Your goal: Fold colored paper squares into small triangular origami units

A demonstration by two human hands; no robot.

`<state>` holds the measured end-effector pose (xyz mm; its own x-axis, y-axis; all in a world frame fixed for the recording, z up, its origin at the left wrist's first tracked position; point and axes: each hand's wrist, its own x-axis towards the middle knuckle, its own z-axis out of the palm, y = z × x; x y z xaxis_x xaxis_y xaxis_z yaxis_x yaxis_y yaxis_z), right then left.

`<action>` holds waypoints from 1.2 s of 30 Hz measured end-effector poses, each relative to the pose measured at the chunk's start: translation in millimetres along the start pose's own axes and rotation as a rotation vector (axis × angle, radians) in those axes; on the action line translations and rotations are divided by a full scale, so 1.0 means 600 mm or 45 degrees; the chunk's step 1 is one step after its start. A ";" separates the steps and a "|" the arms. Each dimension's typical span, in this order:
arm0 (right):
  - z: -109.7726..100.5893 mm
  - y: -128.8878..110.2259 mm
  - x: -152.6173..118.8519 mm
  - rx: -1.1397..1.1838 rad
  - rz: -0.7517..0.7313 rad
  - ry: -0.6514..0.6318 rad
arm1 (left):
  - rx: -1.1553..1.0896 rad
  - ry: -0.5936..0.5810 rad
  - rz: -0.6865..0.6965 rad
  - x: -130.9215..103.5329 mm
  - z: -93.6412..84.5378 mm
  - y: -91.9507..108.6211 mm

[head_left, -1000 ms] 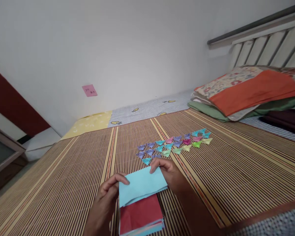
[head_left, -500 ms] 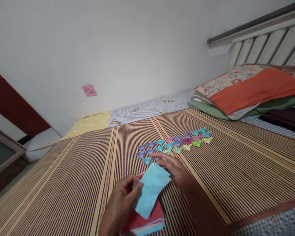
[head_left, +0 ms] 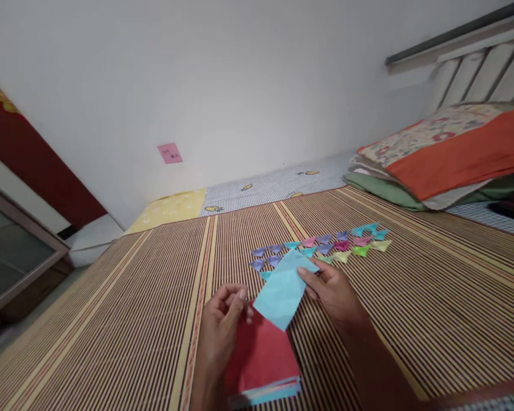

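A light blue sheet of paper (head_left: 280, 291) with a crease is raised above the mat, its right corner pinched between the thumb and fingers of my right hand (head_left: 332, 291). My left hand (head_left: 225, 317) is apart from that sheet, holding nothing, its fingers loosely curled and the thumb raised. It hovers at the left edge of a stack of square paper (head_left: 265, 357), red on top with blue and pink edges below. Beyond the sheet lie rows of small folded paper pieces (head_left: 324, 249) in purple, blue, pink, green and yellow; the sheet hides some of them.
A striped woven mat (head_left: 145, 297) covers the bed. Folded bedding (head_left: 445, 154) in orange, floral and green is piled at the right, below a radiator (head_left: 492, 71). A pink note (head_left: 170, 153) is on the white wall. A glass-fronted cabinet (head_left: 17, 251) stands at the left.
The blue sheet has passed from my left hand to my right, moving up and right off the red stack. My left hand has let go. The view has shifted slightly left.
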<state>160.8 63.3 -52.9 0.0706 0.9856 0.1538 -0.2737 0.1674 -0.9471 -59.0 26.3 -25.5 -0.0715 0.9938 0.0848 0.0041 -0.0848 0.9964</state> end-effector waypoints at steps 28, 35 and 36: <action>0.035 -0.026 -0.030 -0.343 -0.348 -0.252 | 0.102 -0.010 0.100 -0.021 0.032 0.011; 0.043 -0.034 -0.033 -0.487 -0.525 -0.285 | -0.079 -0.016 0.050 -0.021 0.039 0.019; 0.045 -0.031 -0.032 -0.475 -0.531 -0.257 | -0.079 0.018 0.044 -0.019 0.038 0.017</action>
<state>138.7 41.8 -30.8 -0.0941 0.8299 0.5499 0.0960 0.5573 -0.8247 -35.3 15.7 -16.3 -0.0861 0.9892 0.1185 -0.0550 -0.1235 0.9908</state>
